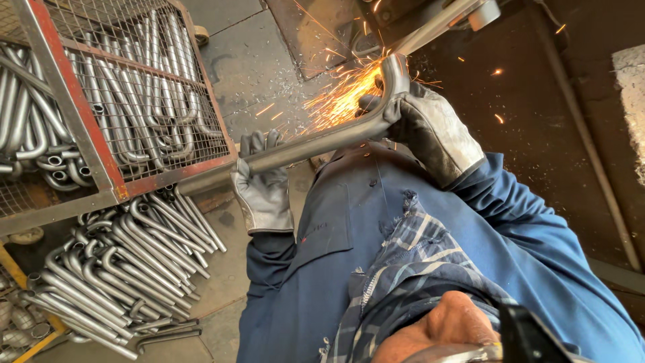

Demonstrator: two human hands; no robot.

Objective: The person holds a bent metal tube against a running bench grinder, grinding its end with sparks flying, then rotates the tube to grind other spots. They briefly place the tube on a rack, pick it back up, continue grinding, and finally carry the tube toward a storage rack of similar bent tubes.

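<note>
A bent metal pipe (316, 142) is being held in both gloved hands, slanting from lower left up to its curved end at the upper right. The left hand (263, 185) is being wrapped around the straight part of the pipe, its fingers (259, 142) closed over the top. The right hand (423, 124) is being clamped around the pipe just below the bend, fingers shut tight on it. Sparks (342, 94) are being thrown off at the bent end, where it is being pressed against something that cannot be made out. A wire cage with a red frame (101, 134) is being used to store many similar bent pipes, well to the left. More bent pipes are being kept in a heap (127, 269) on the floor (252, 64) below the cage.
</note>
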